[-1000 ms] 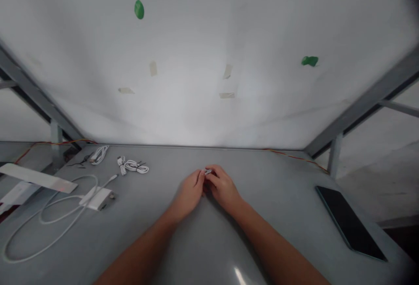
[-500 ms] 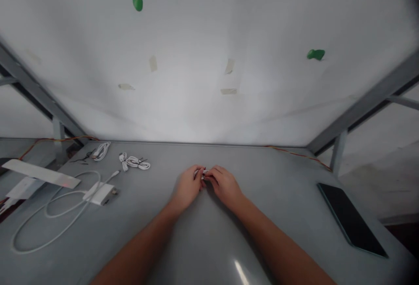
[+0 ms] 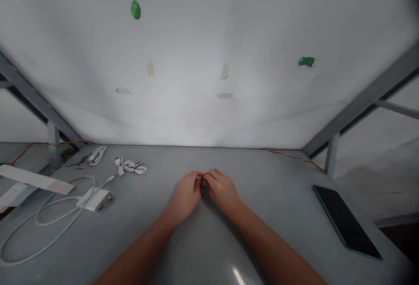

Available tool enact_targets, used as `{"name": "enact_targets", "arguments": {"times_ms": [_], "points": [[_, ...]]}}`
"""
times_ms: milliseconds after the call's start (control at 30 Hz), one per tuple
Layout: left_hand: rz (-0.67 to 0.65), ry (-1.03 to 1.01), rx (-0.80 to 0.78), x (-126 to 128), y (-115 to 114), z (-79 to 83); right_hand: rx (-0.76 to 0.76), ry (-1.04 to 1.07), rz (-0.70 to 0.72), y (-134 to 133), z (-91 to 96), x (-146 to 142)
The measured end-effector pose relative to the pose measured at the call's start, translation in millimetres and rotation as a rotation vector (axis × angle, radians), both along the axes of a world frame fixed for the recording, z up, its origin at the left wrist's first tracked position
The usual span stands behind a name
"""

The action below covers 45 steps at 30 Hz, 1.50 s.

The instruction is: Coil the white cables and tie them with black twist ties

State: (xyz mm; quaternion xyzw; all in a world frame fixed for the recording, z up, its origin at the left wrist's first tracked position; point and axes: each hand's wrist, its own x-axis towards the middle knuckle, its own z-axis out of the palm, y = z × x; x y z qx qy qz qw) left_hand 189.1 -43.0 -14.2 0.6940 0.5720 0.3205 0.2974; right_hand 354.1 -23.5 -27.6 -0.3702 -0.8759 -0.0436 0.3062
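My left hand [image 3: 187, 191] and my right hand [image 3: 222, 188] meet fingertip to fingertip over the middle of the grey table [image 3: 209, 241]. Both are closed in a pinch around a small white cable [image 3: 198, 178], most of which the fingers cover. A thin dark bit, perhaps a tie, shows between the fingertips. Left of the hands lies a white cable coiled and bound with a black tie [image 3: 134, 167]. Another white cable coil [image 3: 97, 156] is farther back, with loose black ties [image 3: 78, 162] beside it.
A white power adapter [image 3: 94, 200] with a long looped cable lies at left, near a white flat strip [image 3: 36, 179]. At right rests a dark tablet-like slab [image 3: 347, 221]. A white wall [image 3: 186, 119] with tape bits closes the back; grey metal posts [image 3: 332, 156] stand at both sides.
The view has tilted and shifted slightly. My hands have drawn closer together, and the white strands that showed between the fingers are now mostly covered.
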Motion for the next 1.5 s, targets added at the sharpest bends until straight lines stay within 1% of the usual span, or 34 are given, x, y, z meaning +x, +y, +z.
{"name": "enact_targets", "arguments": {"times_ms": [100,267,367,467,633,767,900,1000,1133,1233,1300,1400,1500], "points": [[-0.044,0.004,0.003,-4.9,-0.9,-0.6,0.008,-0.012,-0.009,-1.4,4.4,1.0],[-0.074,0.036,0.075,-5.8,-2.5,0.7,-0.009,0.004,-0.011,-5.4,8.6,-0.3],[-0.092,0.035,0.127,-3.4,-3.4,0.5,-0.075,0.064,-0.083,-6.5,8.3,-2.0],[-0.083,0.046,0.143,-1.9,-3.5,-1.0,-0.165,0.128,-0.143,-6.1,8.1,-2.8],[-0.092,0.034,0.173,-3.3,-2.1,-2.5,-0.259,0.184,-0.166,-3.8,7.6,-0.8],[-0.126,0.075,0.171,-6.6,-0.9,-2.8,-0.283,0.132,-0.167,-4.1,9.5,0.2],[-0.143,0.105,0.163,-8.0,-1.0,-2.7,-0.238,0.042,-0.143,-8.7,14.9,-1.2],[-0.120,0.088,0.149,-6.8,-2.9,1.5,-0.261,0.070,-0.128,-10.2,16.6,-1.5],[-0.098,0.026,0.117,-4.5,-4.8,10.3,-0.308,0.143,-0.103,-7.0,13.5,1.6],[-0.043,-0.055,0.071,-3.6,-2.2,11.6,-0.303,0.163,-0.085,-4.2,10.4,3.8],[0.005,-0.142,0.002,-3.1,1.0,8.7,-0.300,0.173,-0.079,-3.2,8.9,4.1],[0.051,-0.328,-0.132,-1.5,6.1,1.4,-0.298,0.189,-0.080,-2.8,7.5,2.5],[0.100,-0.471,-0.215,0.3,9.5,-4.3,-0.272,0.182,-0.099,-3.2,7.2,-0.7]]}}
